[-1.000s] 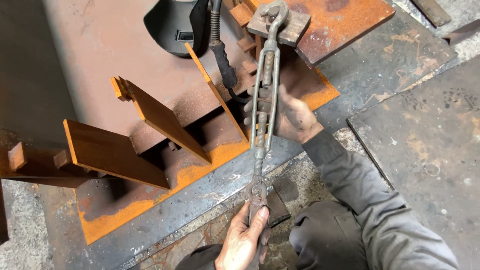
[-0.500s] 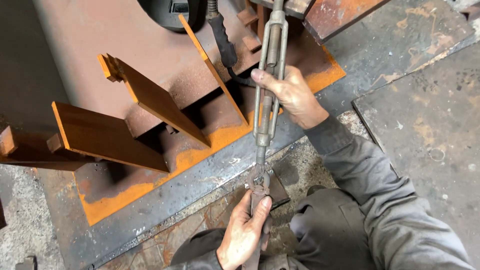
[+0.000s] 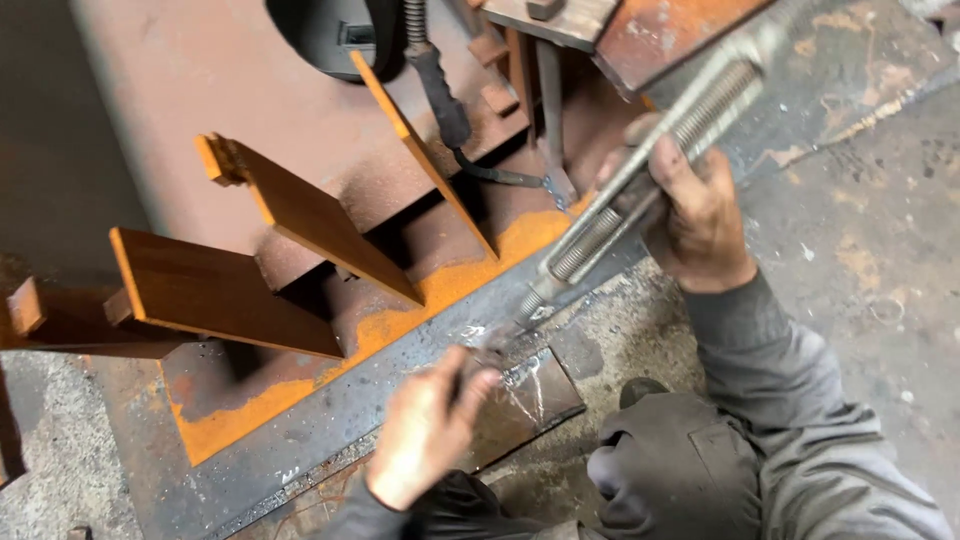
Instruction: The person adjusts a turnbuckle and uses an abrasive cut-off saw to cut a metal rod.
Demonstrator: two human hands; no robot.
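Hands are gripping a turnbuckle (image 3: pixel 640 190): right hand (image 3: pixel 695 215) clenching its body, left hand (image 3: pixel 432 425) pinching its lower end; next, careful alignment.

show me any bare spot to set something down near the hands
Bare: dark steel floor plate right of the right hand, and flat rusty plate upper left. Crowded: around the grey threaded turnbuckle, left hand and upright rusty fins.

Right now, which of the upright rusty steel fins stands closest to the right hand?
The thin fin farthest right, next to the black cable; it is nearest the right hand gripping the turnbuckle. The two broader fins stand farther left.
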